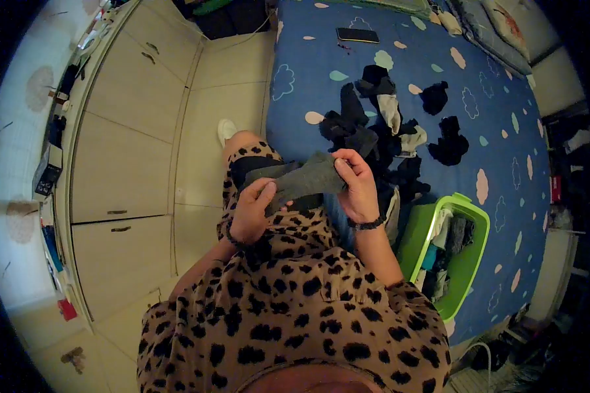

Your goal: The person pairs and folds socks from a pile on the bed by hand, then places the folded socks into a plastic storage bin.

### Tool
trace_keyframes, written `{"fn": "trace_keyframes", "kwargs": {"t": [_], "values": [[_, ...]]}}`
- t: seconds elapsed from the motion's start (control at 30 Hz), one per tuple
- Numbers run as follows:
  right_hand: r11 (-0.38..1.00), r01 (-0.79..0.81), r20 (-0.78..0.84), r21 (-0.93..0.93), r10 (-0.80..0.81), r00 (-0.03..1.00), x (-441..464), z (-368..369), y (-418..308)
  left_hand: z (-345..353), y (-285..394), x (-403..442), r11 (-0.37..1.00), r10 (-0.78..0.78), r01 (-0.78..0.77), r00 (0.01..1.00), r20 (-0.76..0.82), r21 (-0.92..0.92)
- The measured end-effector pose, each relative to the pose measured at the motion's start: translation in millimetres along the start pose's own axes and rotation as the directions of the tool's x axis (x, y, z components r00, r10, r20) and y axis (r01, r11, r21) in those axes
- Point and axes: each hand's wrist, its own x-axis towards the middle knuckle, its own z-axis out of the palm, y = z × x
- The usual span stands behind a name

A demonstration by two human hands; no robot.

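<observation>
A dark grey sock (306, 180) is stretched sideways above my lap. My left hand (252, 213) pinches its left end between thumb and fingers, and my right hand (358, 187) grips the right end, thumb on top. Beneath the sock, black cloth (250, 166) lies across my thigh; I cannot make out its kind. Just beyond my right hand, a loose heap of mostly black socks (354, 134) spreads over the bed, with a light grey sock (389, 112) among them.
A green plastic basket (476, 252) holding socks stands on the blue patterned bed (505, 190) to my right. Two dark bundles (434, 97) lie past the heap. A phone (358, 35) rests farther up the bed. Pale cabinets (121, 157) line the left side.
</observation>
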Motion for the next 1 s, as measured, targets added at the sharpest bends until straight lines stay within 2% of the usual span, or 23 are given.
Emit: {"fn": "trace_keyframes", "kwargs": {"t": [0.07,0.13,0.17,0.23,0.27,0.3,0.37,0.43,0.47,0.5,0.53,0.57,0.6,0.63,0.67,0.7,0.77,0.8,0.83,0.9,0.93,0.97,1.0], "values": [[1.000,0.018,0.009,-0.002,-0.018,1.000,0.2,-2.7,2.0,-4.2,-8.2,0.0,0.998,0.028,-0.029,0.999,-0.035,-0.051],[0.999,0.035,0.017,-0.004,-0.035,0.999,0.1,-4.2,3.2,-6.2,-14.3,0.6,0.978,0.112,-0.129,0.987,-0.112,-0.162],[0.999,0.044,0.047,0.019,-0.044,0.998,-0.1,-4.6,3.5,-8.2,-14.5,0.3,0.978,0.112,-0.129,0.987,-0.112,-0.162],[0.998,0.050,0.078,0.042,-0.054,0.996,-0.2,-7.9,5.2,-8.1,-6.5,-1.8,0.979,0.159,-0.182,0.963,-0.217,-0.089],[0.999,0.038,0.152,-0.016,-0.035,0.988,0.1,-12.2,6.5,-9.0,-6.9,-2.4,0.979,0.160,-0.184,0.962,-0.221,-0.090],[0.997,0.031,0.224,-0.074,-0.013,0.975,0.1,-12.2,6.0,-10.1,-7.7,-2.4,0.973,0.158,-0.190,0.963,-0.218,-0.133],[0.997,-0.027,0.256,-0.077,0.046,0.966,-3.4,-7.6,2.4,-11.2,-7.9,-4.2,0.965,0.155,-0.195,0.964,-0.218,-0.176],[0.993,-0.090,0.287,-0.081,0.109,0.952,-4.3,-5.6,2.3,-11.3,-6.7,-10.6,0.980,0.199,-0.198,0.946,-0.255,0.032],[0.978,-0.160,0.344,-0.136,0.198,0.918,-2.5,-6.9,4.3,-13.5,-4.7,-15.2,0.980,0.198,-0.196,0.945,-0.260,0.032],[0.955,-0.224,0.396,-0.194,0.285,0.873,-0.9,-7.6,7.0,-17.6,-1.5,-21.5,0.927,0.275,-0.205,0.942,-0.195,0.315],[0.900,-0.158,0.359,-0.406,0.316,0.878,-2.1,-5.0,13.1,-22.0,2.1,-27.9,0.794,0.331,-0.211,0.937,-0.113,0.571],[0.899,-0.161,0.367,-0.408,0.323,0.872,-4.1,-2.0,16.7,-25.7,5.9,-35.0,0.794,0.333,-0.207,0.935,-0.125,0.572],[0.881,-0.197,0.419,-0.430,0.388,0.821,-6.7,1.4,19.3,-28.9,10.6,-43.3,0.726,0.386,-0.367,0.917,0.096,0.582],[0.860,-0.231,0.466,-0.455,0.450,0.762,-9.8,5.1,21.0,-31.8,16.6,-52.4,0.649,0.417,-0.521,0.853,0.313,0.555],[0.850,-0.260,0.490,-0.458,0.486,0.724,-14.9,11.2,18.4,-34.1,25.5,-63.2,0.669,0.303,-0.457,0.888,0.346,0.586],[0.847,-0.263,0.496,-0.462,0.492,0.715,-18.0,9.7,23.1,-40.5,22.3,-68.9,0.670,0.307,-0.452,0.891,0.334,0.589],[0.828,-0.131,0.490,-0.545,0.441,0.752,-23.0,3.7,34.0,-52.3,11.8,-75.0,0.623,0.288,-0.494,0.866,0.410,0.607],[0.841,-0.092,0.450,-0.534,0.375,0.810,-26.2,7.8,31.5,-53.8,9.0,-74.6,0.623,0.289,-0.490,0.868,0.403,0.609],[0.840,-0.095,0.452,-0.535,0.379,0.807,-28.1,12.4,28.1,-55.9,7.4,-74.4,0.582,0.338,-0.536,0.844,0.417,0.612],[0.876,0.015,0.288,-0.482,0.143,0.947,-32.0,21.8,19.9,-57.2,8.2,-71.5,0.538,0.387,-0.577,0.817,0.428,0.614],[0.875,0.016,0.292,-0.484,0.144,0.946,-33.1,27.0,14.0,-54.3,11.0,-65.4,0.464,0.426,-0.594,0.800,0.422,0.657],[0.806,0.166,0.386,-0.568,0.083,0.919,-33.9,32.7,7.4,-49.9,14.0,-59.3,0.387,0.463,-0.604,0.781,0.420,0.697],[0.714,0.317,0.483,-0.624,0.034,0.875,-34.4,39.1,0.4,-39.2,22.4,-54.7,0.385,0.467,-0.605,0.779,0.418,0.697]]}}
